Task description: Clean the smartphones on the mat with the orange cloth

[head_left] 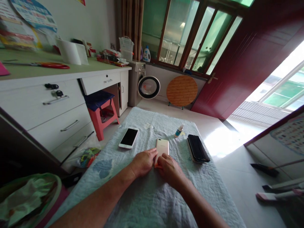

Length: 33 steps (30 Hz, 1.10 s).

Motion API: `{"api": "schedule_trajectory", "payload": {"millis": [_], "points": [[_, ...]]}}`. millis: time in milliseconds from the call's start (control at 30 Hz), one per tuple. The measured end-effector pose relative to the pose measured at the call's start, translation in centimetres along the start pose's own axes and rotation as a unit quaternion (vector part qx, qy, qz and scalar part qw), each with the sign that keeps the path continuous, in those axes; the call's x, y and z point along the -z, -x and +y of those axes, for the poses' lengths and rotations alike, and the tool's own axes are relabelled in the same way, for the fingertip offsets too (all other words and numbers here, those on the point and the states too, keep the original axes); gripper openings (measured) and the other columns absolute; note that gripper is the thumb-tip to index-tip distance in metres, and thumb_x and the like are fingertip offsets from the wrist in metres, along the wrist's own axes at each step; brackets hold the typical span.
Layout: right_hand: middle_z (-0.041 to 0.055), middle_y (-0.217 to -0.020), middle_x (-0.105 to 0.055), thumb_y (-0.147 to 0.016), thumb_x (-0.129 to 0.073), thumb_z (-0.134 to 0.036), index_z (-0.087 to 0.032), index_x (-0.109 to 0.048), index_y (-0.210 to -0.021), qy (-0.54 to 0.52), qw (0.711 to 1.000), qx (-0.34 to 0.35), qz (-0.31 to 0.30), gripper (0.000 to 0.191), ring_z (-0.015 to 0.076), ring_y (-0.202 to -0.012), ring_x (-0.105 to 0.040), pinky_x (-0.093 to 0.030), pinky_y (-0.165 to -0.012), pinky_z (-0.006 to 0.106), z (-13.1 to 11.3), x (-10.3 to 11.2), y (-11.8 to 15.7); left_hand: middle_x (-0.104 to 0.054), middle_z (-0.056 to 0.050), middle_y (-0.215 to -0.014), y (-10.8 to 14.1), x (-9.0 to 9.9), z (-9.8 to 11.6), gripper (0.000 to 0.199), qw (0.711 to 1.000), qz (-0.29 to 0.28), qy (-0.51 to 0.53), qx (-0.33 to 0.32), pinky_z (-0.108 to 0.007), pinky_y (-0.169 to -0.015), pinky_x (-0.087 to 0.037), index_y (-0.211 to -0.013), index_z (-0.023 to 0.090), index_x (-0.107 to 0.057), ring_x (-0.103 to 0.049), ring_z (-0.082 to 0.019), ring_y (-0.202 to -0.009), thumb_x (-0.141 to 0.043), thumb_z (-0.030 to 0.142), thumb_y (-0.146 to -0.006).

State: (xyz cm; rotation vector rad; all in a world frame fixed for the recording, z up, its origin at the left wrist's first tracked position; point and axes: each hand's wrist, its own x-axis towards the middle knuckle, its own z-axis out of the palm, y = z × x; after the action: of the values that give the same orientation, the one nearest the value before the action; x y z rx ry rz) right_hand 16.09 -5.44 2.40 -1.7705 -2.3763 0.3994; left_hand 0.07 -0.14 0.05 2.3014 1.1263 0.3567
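Note:
A gold smartphone (162,146) lies back side up on the cloth-covered table, its camera at the far end. My left hand (144,161) grips its left edge, fingers pressed together. My right hand (170,168) is closed over the phone's near end, bunched on an orange cloth (157,165) of which only a small part shows. The near part of the phone is hidden under my fingers. To the left rests a white smartphone (129,138), dark screen up. A small spray bottle (179,130) stands beyond my right hand, and a black smartphone (199,148) lies farther right.
A pale blue quilted cloth (142,120) covers the table. Left are a desk with drawers (57,104), a red stool (102,117) and a waste bin (58,186). Behind stand a washing machine with its door (149,87) open and a round wooden tabletop (181,91).

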Motion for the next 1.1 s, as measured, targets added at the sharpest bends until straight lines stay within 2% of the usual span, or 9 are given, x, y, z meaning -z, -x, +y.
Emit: {"api": "schedule_trajectory", "payload": {"millis": [167, 267, 333, 500, 600, 767, 900, 1100], "points": [[0.0008, -0.083, -0.057, -0.085, -0.057, -0.018, -0.017, -0.061, -0.077, -0.054, 0.998, 0.014, -0.01, 0.009, 0.0104, -0.073, -0.053, -0.034, -0.065, 0.02, 1.7, 1.0, 0.5, -0.043, -0.014, -0.147, 0.6, 0.5, 0.7, 0.064, 0.998, -0.023, -0.052, -0.016, -0.039, -0.105, -0.041, -0.134, 0.015, -0.05, -0.047, -0.03, -0.13, -0.062, 0.038, -0.075], [0.0006, -0.082, -0.057, -0.081, -0.062, -0.021, -0.017, -0.065, -0.074, -0.073, 0.997, 0.018, -0.026, 0.008, 0.0102, -0.071, -0.052, -0.034, -0.064, 0.02, 2.4, 1.2, -0.8, -0.042, -0.015, -0.147, 0.8, 0.4, 0.7, 0.07, 0.997, -0.027, -0.065, -0.019, -0.042, -0.104, -0.042, -0.132, 0.017, -0.05, -0.047, -0.033, -0.129, -0.065, 0.053, -0.074], [0.0008, -0.08, -0.056, -0.081, -0.062, -0.021, -0.017, -0.067, -0.073, -0.075, 0.997, 0.007, -0.013, 0.01, 0.0105, -0.07, -0.052, -0.035, -0.065, 0.021, 3.0, 1.2, -2.3, -0.043, -0.014, -0.147, 0.8, 0.2, 0.5, 0.07, 0.997, -0.022, -0.066, -0.021, -0.042, -0.103, -0.042, -0.132, 0.019, -0.049, -0.049, -0.033, -0.127, -0.064, 0.057, -0.076], [0.003, -0.082, -0.06, -0.083, -0.061, -0.023, -0.015, -0.07, -0.081, -0.052, 0.996, -0.04, 0.057, 0.012, 0.0128, -0.075, -0.055, -0.037, -0.071, 0.023, 5.2, 1.0, -6.4, -0.05, -0.01, -0.14, 0.7, 0.0, 0.6, 0.058, 0.998, -0.001, -0.061, -0.027, -0.039, -0.1, -0.044, -0.136, 0.024, -0.044, -0.053, -0.03, -0.122, -0.058, 0.047, -0.085], [0.0038, -0.086, -0.062, -0.087, -0.057, -0.026, -0.016, -0.07, -0.085, -0.012, 0.995, -0.067, 0.075, 0.016, 0.0134, -0.08, -0.056, -0.038, -0.074, 0.022, 6.2, 1.1, -8.1, -0.053, -0.009, -0.136, 0.7, 0.2, 0.7, 0.052, 0.998, 0.0, -0.056, -0.028, -0.038, -0.099, -0.045, -0.134, 0.026, -0.047, -0.055, -0.029, -0.118, -0.058, 0.043, -0.086], [0.0095, -0.095, -0.063, -0.093, -0.048, -0.026, -0.015, -0.069, -0.089, 0.041, 0.994, -0.073, 0.067, 0.024, 0.0169, -0.089, -0.057, -0.038, -0.08, 0.025, 6.5, 0.8, -10.4, -0.055, -0.009, -0.133, 0.7, 0.2, 0.7, 0.049, 0.998, 0.004, -0.053, -0.03, -0.038, -0.098, -0.045, -0.131, 0.024, -0.049, -0.056, -0.029, -0.117, -0.056, 0.045, -0.087], [0.0129, -0.097, -0.064, -0.094, -0.045, -0.021, -0.013, -0.069, -0.09, 0.066, 0.995, -0.059, 0.035, 0.026, 0.0196, -0.091, -0.057, -0.038, -0.081, 0.028, 6.4, 0.5, -12.0, -0.056, -0.01, -0.134, 0.6, 0.1, 0.6, 0.051, 0.998, 0.003, -0.055, -0.03, -0.038, -0.099, -0.045, -0.13, 0.023, -0.05, -0.056, -0.029, -0.118, -0.059, 0.044, -0.085], [0.0124, -0.1, -0.064, -0.094, -0.045, -0.025, -0.015, -0.069, -0.093, 0.08, 0.996, -0.036, 0.006, 0.027, 0.0214, -0.093, -0.055, -0.038, -0.08, 0.028, 5.7, 0.2, -13.4, -0.05, -0.009, -0.142, 0.4, -0.1, 0.4, 0.058, 0.998, -0.002, -0.067, -0.018, -0.037, -0.102, -0.044, -0.134, 0.022, -0.049, -0.053, -0.029, -0.123, -0.064, 0.04, -0.081]]}}
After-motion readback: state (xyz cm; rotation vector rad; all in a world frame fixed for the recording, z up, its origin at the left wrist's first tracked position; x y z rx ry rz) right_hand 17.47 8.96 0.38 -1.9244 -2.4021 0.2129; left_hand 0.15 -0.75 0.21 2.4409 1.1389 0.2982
